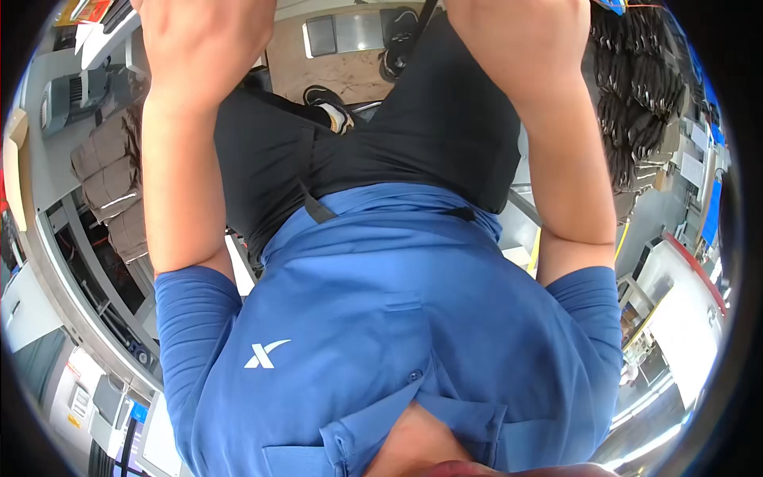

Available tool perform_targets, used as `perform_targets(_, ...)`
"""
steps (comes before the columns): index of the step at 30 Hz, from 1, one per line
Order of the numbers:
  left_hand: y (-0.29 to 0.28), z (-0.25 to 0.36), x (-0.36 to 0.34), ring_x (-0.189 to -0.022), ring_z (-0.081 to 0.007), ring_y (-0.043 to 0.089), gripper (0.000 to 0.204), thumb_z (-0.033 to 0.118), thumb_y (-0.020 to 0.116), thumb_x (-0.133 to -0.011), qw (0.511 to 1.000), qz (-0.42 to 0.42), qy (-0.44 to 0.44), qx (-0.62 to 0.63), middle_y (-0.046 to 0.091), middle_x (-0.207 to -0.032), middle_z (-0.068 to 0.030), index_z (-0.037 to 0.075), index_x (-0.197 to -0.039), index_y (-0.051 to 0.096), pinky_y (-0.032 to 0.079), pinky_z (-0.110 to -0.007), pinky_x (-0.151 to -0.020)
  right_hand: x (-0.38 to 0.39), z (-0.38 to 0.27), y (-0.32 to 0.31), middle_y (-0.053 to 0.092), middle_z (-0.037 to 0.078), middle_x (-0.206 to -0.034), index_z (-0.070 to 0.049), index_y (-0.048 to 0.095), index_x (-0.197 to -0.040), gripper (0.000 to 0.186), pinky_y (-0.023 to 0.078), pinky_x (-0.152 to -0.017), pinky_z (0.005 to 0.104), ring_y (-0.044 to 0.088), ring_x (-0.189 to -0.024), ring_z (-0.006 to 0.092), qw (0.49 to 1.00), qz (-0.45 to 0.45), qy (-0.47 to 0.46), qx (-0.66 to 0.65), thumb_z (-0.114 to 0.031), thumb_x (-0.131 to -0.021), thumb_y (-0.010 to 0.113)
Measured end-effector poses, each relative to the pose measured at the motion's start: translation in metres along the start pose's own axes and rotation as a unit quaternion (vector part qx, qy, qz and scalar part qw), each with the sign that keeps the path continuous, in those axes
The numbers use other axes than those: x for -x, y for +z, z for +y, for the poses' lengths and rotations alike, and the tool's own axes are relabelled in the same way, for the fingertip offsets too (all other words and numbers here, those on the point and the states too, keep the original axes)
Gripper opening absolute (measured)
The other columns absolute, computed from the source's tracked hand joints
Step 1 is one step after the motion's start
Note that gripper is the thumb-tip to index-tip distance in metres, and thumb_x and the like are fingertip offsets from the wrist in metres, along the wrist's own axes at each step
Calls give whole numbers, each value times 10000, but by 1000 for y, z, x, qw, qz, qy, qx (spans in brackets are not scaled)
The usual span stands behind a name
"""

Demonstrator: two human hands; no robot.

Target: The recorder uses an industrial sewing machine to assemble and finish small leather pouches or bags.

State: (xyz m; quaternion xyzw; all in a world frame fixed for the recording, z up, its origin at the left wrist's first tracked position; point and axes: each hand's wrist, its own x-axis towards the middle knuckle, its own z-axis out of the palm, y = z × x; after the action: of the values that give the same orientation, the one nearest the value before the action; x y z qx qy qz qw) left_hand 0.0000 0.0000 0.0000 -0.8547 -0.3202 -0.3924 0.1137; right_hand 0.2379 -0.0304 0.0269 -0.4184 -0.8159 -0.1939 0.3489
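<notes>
Grip can't be told, fingers cropped: left hand [208, 36] and right hand [526, 36] flank the trousers [449, 119], dark bundles [636, 79] right of those, step looks like two-handed handling, next move probably needs both hands steady.

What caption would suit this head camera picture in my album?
Left hand and right hand cut off by the top edge, with blue shirt, black trousers and dark bundles in view.
</notes>
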Motion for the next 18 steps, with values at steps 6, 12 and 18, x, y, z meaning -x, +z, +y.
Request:
perform_targets(6, 5, 2, -6, -866, -313, 641, 210, -73, 743, -682, 994, 77, 68, -38, 677, -900, -138, 23, -865, 704, 498, -415, -793, 1, -3, -2, 646, 90, -711, -107, 705, -866, 75, 519, -534, 357, 649, -581, 274, 999, -33, -22, 27, -98, -795, 728)
perform_targets(12, -2, 7, -7, -810, -300, 651, 191, -40, 764, -696, 996, 61, 55, -19, 692, -870, -117, 26, -868, 716, 504, -399, -773, 3, -3, -1, 656, 112, -728, -95, 718, -872, 78, 526, -546, 359, 663, -601, 288, 1000, 16, 16, -16, -87, -796, 734)
perform_targets(18, 34, 17, 2, -786, -283, 653, 132, 21, 783, -751, 843, 306, -154, 416, 693, -829, -83, 41, -865, 720, 499, -381, -737, 2, -5, 1, 656, 116, -733, -95, 719, -872, 78, 528, -549, 360, 665, -603, 292, 998, 11, 33, -49, -81, -796, 733)
